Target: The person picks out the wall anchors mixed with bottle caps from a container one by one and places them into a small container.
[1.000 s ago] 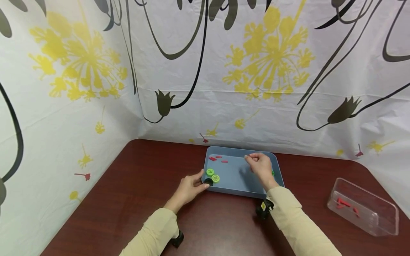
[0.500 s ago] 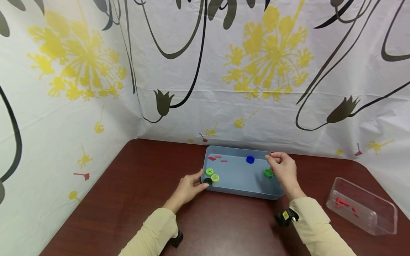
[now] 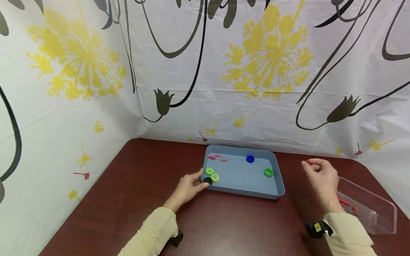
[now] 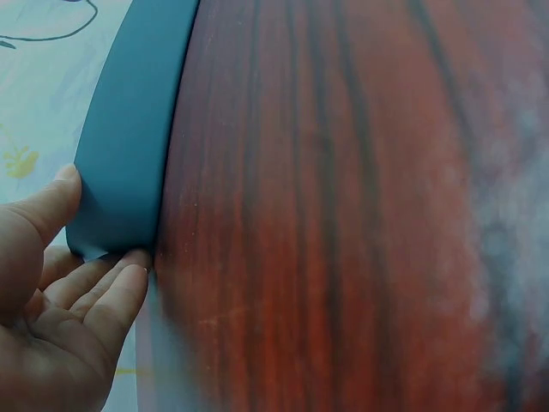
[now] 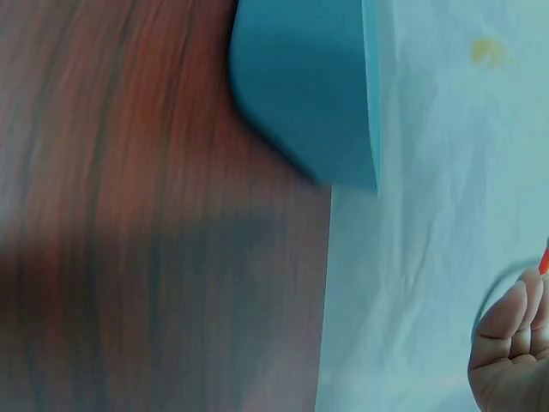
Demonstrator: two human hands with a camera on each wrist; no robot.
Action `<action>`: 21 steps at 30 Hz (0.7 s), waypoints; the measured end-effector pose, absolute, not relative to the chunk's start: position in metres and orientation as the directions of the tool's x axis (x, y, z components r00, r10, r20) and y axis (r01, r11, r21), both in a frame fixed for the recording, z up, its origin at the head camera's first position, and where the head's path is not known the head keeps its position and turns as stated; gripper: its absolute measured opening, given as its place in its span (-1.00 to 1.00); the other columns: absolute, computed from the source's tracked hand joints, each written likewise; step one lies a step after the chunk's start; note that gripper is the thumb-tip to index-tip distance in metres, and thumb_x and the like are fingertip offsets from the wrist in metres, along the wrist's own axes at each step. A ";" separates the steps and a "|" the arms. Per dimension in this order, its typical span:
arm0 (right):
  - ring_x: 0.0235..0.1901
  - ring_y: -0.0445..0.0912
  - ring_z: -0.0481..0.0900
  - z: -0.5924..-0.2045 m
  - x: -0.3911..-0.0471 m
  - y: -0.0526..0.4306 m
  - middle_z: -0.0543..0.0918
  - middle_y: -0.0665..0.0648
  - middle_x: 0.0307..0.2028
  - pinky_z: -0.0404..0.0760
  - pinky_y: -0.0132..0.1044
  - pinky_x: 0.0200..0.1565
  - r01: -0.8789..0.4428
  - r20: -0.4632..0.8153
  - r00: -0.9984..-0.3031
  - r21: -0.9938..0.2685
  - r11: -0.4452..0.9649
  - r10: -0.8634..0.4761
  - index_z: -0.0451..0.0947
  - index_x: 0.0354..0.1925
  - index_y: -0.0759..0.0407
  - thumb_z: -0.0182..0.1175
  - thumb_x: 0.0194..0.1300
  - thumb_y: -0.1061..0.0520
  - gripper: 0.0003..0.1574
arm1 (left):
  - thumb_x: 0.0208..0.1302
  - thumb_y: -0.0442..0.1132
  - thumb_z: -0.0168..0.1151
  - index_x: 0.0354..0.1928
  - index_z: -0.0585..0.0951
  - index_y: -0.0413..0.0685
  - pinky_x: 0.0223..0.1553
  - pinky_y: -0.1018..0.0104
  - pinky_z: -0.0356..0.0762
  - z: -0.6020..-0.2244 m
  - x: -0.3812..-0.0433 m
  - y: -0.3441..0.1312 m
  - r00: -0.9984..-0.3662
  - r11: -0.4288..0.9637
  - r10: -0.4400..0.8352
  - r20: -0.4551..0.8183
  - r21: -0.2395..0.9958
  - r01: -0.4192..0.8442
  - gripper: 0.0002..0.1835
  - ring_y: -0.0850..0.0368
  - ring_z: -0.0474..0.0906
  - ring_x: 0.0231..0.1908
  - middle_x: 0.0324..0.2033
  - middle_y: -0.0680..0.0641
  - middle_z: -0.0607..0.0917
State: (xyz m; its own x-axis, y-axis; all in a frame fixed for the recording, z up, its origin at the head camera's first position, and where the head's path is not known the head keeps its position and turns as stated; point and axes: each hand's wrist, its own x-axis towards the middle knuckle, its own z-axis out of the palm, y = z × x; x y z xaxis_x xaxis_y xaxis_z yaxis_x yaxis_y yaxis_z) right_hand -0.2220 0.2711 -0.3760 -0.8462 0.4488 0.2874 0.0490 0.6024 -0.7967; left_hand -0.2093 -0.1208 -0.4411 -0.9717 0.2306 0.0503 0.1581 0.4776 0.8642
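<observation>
My left hand (image 3: 187,189) holds the front left corner of a blue-grey tray (image 3: 241,175). In the left wrist view, its thumb rests along the tray wall (image 4: 129,129) and its fingers curl round the corner. Off the tray's right side, my right hand (image 3: 322,179) is raised and pinches a small red piece (image 3: 308,161) between thumb and fingers. Only the tip of that red piece (image 5: 545,260) shows in the right wrist view, so its exact kind is hidden. Below and behind this hand stands a clear plastic box (image 3: 384,217), partly covered by the hand and wrist.
The tray holds several small red sticks (image 3: 224,160), a blue cap (image 3: 250,159), a green cap (image 3: 268,172), two lime-green caps (image 3: 215,177) and a black cap (image 3: 208,181). More red pieces (image 3: 344,201) lie in the clear box. A patterned sheet (image 3: 192,121) hangs behind the table.
My right hand has moved right, from above the tray to beside the clear box, uncovering the blue and green caps. My left hand has stayed at the tray's corner.
</observation>
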 end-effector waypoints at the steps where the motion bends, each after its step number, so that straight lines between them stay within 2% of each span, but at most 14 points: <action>1: -0.73 -0.41 0.32 -0.376 -0.220 0.277 0.37 -0.34 -0.72 0.29 -0.50 -0.63 0.066 0.290 -0.836 -0.790 0.610 0.466 0.54 -0.22 0.20 0.24 0.21 -0.02 -0.68 | 0.22 -0.13 0.28 0.37 0.25 -0.15 -0.02 0.22 0.58 -0.441 -0.209 -0.121 -0.972 0.478 0.230 0.050 0.864 0.158 -0.28 -0.04 0.49 0.14 0.29 -0.21 0.36; 6: -0.73 -0.41 0.25 -0.380 -0.210 0.306 0.32 -0.39 -0.75 0.23 -0.41 -0.48 0.119 0.312 -0.807 -0.746 0.655 0.502 0.55 -0.28 0.17 0.24 0.19 -0.02 -0.72 | 0.21 -0.14 0.28 0.37 0.26 -0.15 -0.01 0.22 0.57 -0.441 -0.210 -0.121 -0.973 0.481 0.227 0.049 0.863 0.156 -0.28 -0.04 0.50 0.14 0.29 -0.22 0.37; 11: -0.79 -0.46 0.24 -0.386 -0.202 0.327 0.26 -0.45 -0.79 0.20 -0.34 -0.37 0.129 0.357 -0.810 -0.666 0.735 0.465 0.56 -0.22 0.29 0.21 0.21 0.02 -0.66 | 0.21 -0.14 0.29 0.37 0.26 -0.16 0.00 0.21 0.56 -0.440 -0.210 -0.121 -0.973 0.482 0.224 0.044 0.863 0.150 -0.28 -0.03 0.50 0.14 0.28 -0.22 0.37; 15: -0.82 -0.51 0.22 -0.389 -0.197 0.338 0.24 -0.46 -0.79 0.20 -0.27 -0.37 0.128 0.376 -0.813 -0.629 0.767 0.444 0.54 -0.20 0.34 0.20 0.21 0.05 -0.65 | 0.21 -0.13 0.29 0.37 0.26 -0.15 0.00 0.21 0.56 -0.441 -0.210 -0.120 -0.973 0.490 0.225 0.045 0.858 0.152 -0.28 -0.03 0.50 0.14 0.28 -0.22 0.37; 21: -0.73 -0.53 0.14 -0.395 -0.193 0.351 0.28 -0.35 -0.76 0.22 -0.25 -0.47 0.181 0.369 -0.815 -0.571 0.801 0.447 0.54 -0.23 0.35 0.21 0.17 0.07 -0.66 | 0.21 -0.12 0.28 0.37 0.26 -0.15 -0.01 0.21 0.57 -0.441 -0.210 -0.120 -0.974 0.494 0.221 0.045 0.856 0.152 -0.28 -0.03 0.50 0.13 0.28 -0.22 0.37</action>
State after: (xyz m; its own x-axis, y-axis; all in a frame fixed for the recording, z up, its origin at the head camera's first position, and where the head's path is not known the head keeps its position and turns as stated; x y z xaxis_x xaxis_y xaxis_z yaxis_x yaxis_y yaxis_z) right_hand -0.1934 0.3506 -0.3950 -0.8149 0.4469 0.3692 0.1805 0.8008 -0.5710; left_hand -0.2097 -0.1197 -0.4409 -0.9742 0.2210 0.0450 0.1516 0.4937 0.8563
